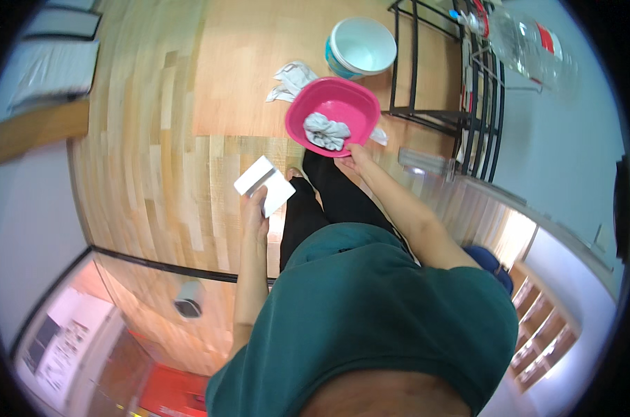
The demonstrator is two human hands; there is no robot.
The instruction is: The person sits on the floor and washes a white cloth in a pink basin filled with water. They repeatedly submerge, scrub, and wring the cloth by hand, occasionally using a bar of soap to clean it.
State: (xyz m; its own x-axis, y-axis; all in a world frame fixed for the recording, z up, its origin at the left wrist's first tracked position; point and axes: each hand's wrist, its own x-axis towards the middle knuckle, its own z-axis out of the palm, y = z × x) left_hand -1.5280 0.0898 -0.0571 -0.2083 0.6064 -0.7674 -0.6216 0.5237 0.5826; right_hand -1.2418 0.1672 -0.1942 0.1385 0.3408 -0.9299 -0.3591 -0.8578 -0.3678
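A pale wooden floor [155, 139] fills most of the view, its planks bending toward the rim, with a dark strip crossing at seven o'clock. A black metal rack [461, 83] stands at one o'clock, a clear plastic bottle [530, 45] on it. Near twelve o'clock a white and teal bucket [362, 47] sits on the floor, open and showing only its pale inside, with a crumpled white cloth [292, 80] lying just beside it. The right hand [357, 161] holds a pink basin [333, 115] by its near rim, fingers curled under the edge; inside it lies a bunched grey rag [327, 131]. The left hand [254, 208], toward ten o'clock of the basin and well apart from it, has its fingers pressed around a flat white box [264, 184] with a grey band.
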